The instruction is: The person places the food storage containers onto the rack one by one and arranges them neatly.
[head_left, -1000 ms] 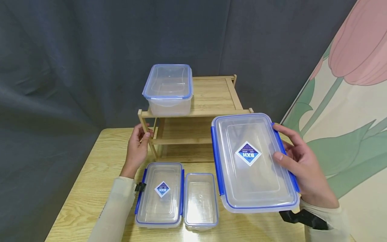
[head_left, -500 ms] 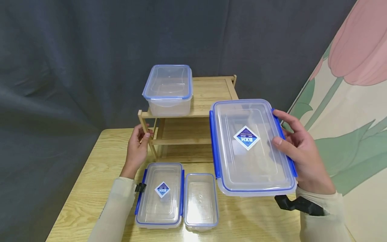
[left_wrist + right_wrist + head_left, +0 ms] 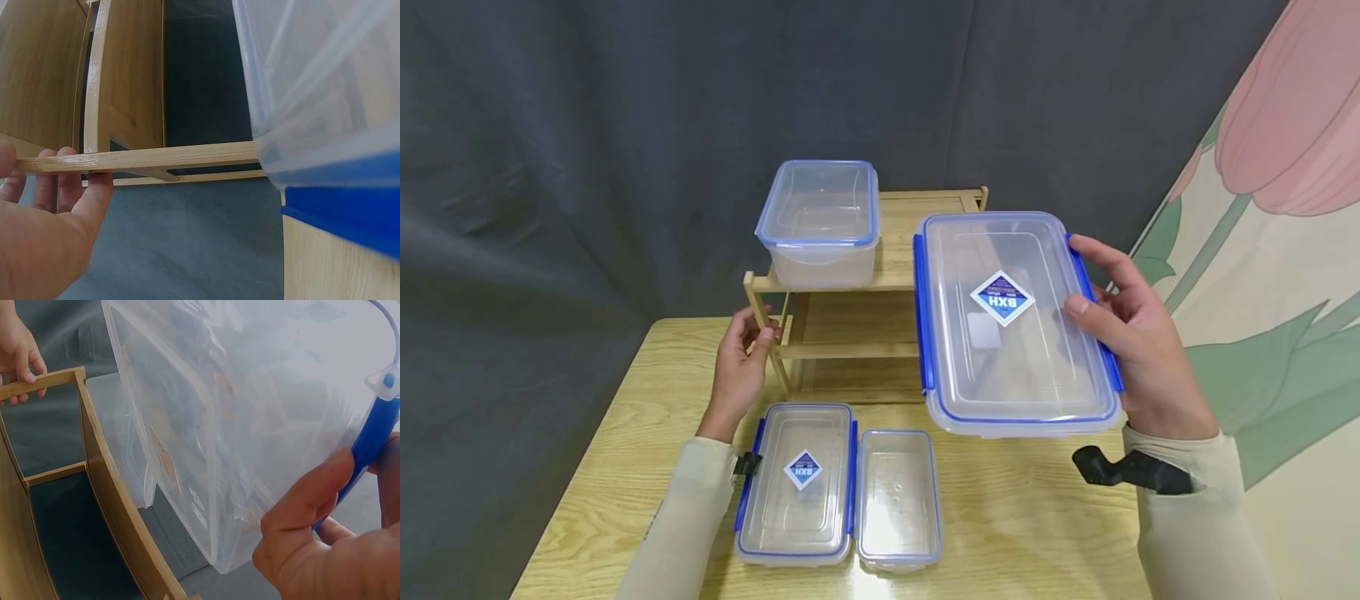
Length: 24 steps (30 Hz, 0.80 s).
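My right hand grips a clear box with blue side clips by its right edge, holding it in the air before the right part of the wooden rack. In the right wrist view fingers and thumb of that hand pinch the box near its blue clip. The left hand holds the rack's left front post; the left wrist view shows that hand curled round the wooden bar. On the rack's top, at the left, stands a deep lidded box.
In front of the rack, a clipped clear box and a narrower clear box lie side by side on the wooden table. Behind hangs a dark curtain; a wall with a painted flower stands at the right.
My right hand has raised the clipped box and carried it slightly left, so it now covers the right front part of the rack's top. The left hand has stayed on the post.
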### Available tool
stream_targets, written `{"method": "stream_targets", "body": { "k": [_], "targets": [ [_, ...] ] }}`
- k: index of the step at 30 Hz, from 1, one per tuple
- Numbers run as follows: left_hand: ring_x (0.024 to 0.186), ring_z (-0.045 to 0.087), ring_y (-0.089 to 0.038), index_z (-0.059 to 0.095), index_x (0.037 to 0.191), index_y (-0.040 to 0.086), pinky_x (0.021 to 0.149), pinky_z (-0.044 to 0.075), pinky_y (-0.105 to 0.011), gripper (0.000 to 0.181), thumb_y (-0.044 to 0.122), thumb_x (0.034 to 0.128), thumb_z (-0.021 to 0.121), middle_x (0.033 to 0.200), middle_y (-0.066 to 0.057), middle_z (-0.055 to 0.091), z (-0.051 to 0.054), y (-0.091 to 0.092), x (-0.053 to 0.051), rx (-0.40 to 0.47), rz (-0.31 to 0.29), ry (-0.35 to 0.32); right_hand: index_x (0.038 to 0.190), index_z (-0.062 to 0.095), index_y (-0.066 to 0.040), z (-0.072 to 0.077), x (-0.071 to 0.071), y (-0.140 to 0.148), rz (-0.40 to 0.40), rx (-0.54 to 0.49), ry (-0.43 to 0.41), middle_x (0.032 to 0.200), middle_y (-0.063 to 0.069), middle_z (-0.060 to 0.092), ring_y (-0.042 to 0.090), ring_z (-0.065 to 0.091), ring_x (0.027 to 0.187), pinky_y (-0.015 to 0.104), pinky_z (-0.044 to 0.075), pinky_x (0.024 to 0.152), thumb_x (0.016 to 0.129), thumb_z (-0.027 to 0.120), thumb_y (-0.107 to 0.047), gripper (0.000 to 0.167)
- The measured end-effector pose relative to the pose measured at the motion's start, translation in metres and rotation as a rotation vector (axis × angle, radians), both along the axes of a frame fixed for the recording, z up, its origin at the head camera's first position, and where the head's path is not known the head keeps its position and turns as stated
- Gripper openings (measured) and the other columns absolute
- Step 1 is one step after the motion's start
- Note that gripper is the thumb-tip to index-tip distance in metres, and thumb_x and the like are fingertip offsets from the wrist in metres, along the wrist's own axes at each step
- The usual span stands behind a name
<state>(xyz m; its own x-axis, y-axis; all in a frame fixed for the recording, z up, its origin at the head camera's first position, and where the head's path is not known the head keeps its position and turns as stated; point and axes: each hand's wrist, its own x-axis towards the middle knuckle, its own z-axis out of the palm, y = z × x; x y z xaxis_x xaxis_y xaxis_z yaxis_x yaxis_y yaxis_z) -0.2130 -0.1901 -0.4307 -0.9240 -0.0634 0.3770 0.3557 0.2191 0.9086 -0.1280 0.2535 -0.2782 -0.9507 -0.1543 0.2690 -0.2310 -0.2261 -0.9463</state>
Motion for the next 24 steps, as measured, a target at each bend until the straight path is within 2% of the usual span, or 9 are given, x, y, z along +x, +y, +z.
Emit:
{"method": "stream_targets", "body": {
  "k": [5,18,24],
  "targets": [
    [0.117,0.064,-0.037,0.055,0.144,-0.001,0.098,0.054,-0.021,0.035,0.013,0.1121,0.050,0.125,-0.029,0.062,0.000,0.002,-0.001,0.036,-0.006,0.001,0.159,0.042,-0.020,0.004,-0.009,-0.003,-0.018,0.000,0.000,0.129,0.011,0.067,0.027,0.081,0.087,0.043,0.063,0.065,0.105,0.057,-0.001,0.059],
    [0.117,0.063,-0.039,0.055,0.143,0.000,0.096,0.054,-0.018,0.034,0.015,0.1124,0.049,0.125,-0.030,0.062,0.000,0.007,-0.002,0.052,-0.003,-0.013,0.155,0.046,-0.021,0.021,-0.040,-0.008,0.003,-0.048,0.001,0.127,0.010,0.067,0.027,0.081,0.085,0.040,0.064,0.066,0.106,0.060,-0.005,0.054],
    [0.120,0.063,-0.036,0.055,0.143,0.002,0.097,0.053,-0.019,0.034,0.016,0.1127,0.049,0.127,-0.027,0.063,0.002,0.006,-0.002,0.031,0.008,-0.035,0.154,0.047,-0.021,0.025,-0.056,-0.015,0.000,-0.092,-0.038,0.135,0.011,0.058,0.024,0.081,0.088,0.038,0.065,0.069,0.104,0.065,-0.009,0.055]
  ]
}}
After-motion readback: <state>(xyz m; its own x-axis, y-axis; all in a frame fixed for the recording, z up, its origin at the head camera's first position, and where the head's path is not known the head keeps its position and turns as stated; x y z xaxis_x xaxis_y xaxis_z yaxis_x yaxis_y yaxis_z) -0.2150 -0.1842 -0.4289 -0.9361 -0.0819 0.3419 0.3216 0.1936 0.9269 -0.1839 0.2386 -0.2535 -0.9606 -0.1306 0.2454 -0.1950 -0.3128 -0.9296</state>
